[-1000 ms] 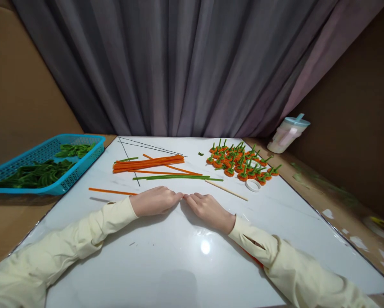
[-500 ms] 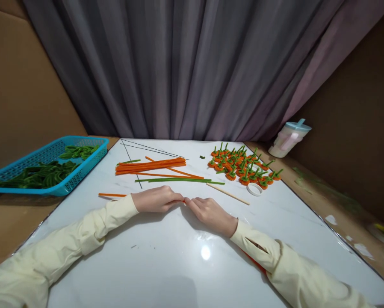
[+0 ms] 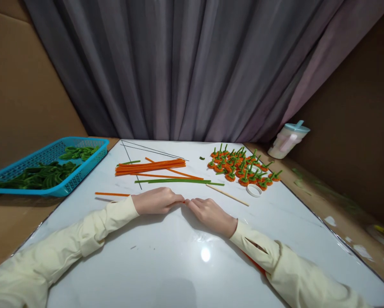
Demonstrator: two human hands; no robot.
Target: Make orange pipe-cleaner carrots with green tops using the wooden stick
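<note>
My left hand [image 3: 156,201] lies knuckles-up on the white table [image 3: 185,265], fingers curled over an orange pipe cleaner [image 3: 111,194] whose free end sticks out to the left. Its other end shows as a small orange tip between my two hands. My right hand [image 3: 211,214] rests beside it with fingers curled, its fingertips pinched at that tip. Both hands touch at the fingertips. Beyond them lie a bundle of orange pipe cleaners [image 3: 150,166], some green pipe cleaners [image 3: 175,181] and a thin wooden stick [image 3: 227,194].
A cluster of several small orange-and-green pipe-cleaner pieces [image 3: 243,164] sits at the back right, with a white ring [image 3: 254,190] in front of it. A blue basket [image 3: 66,184] of green pieces stands at the left. A lidded cup [image 3: 286,139] is by the curtain. Thin wires [image 3: 153,149] lie at the back.
The view has shifted slightly. Both hands stay together at the same spot; the pipe cleaner's free end has barely moved.
</note>
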